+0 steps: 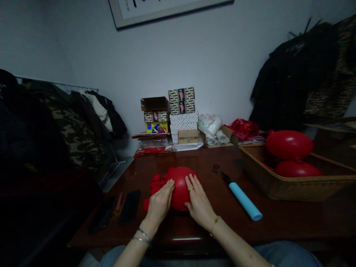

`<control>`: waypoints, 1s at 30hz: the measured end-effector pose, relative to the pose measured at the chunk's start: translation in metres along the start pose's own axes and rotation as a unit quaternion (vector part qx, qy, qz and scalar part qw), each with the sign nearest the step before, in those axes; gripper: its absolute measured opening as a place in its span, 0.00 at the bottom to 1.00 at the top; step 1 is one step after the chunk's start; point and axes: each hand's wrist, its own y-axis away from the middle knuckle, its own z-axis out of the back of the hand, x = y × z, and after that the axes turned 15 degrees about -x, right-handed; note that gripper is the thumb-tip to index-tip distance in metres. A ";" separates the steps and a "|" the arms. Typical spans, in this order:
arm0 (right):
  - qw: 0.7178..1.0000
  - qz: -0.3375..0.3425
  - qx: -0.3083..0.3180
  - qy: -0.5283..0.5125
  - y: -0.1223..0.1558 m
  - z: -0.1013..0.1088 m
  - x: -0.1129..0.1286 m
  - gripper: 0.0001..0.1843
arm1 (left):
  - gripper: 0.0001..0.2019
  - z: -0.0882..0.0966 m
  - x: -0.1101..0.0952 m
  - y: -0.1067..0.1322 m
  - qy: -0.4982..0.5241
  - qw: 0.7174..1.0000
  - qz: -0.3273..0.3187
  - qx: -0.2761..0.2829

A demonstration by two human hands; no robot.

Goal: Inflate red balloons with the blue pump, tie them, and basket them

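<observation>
A red inflated balloon lies on the dark wooden table in front of me. My left hand rests against its left side and my right hand against its right side, fingers pressed onto the balloon from both sides. A heap of flat red balloons lies just left of it, partly under my left hand. A blue hand pump with a black nozzle lies to the right of my right hand.
A wicker basket at the right holds two inflated red balloons. Two dark phones lie at the left. Stacked boxes, a plastic bag and red packets stand by the wall. Clothes hang on both sides.
</observation>
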 end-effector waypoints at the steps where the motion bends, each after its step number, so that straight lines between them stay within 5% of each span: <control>1: 1.000 0.003 0.003 -0.005 0.002 -0.002 0.003 0.49 | 0.17 -0.001 -0.001 0.002 -0.023 1.000 0.014 -0.002; 7: 0.998 -0.001 0.048 0.033 0.002 -0.009 0.020 0.59 | 0.15 0.002 -0.012 0.005 -0.054 0.997 0.054 0.033; 14: 0.998 -0.046 0.036 0.023 -0.007 -0.002 0.021 0.52 | 0.15 0.019 -0.010 -0.011 0.025 0.998 -0.042 0.039; 21: 0.986 -0.040 0.133 -0.093 -0.017 0.010 0.009 0.63 | 0.19 0.015 0.001 -0.025 0.118 0.988 -0.073 0.063; 30: 0.976 -0.035 0.176 -0.126 -0.020 0.015 -0.011 0.72 | 0.15 0.003 0.005 -0.008 0.130 0.988 -0.012 0.082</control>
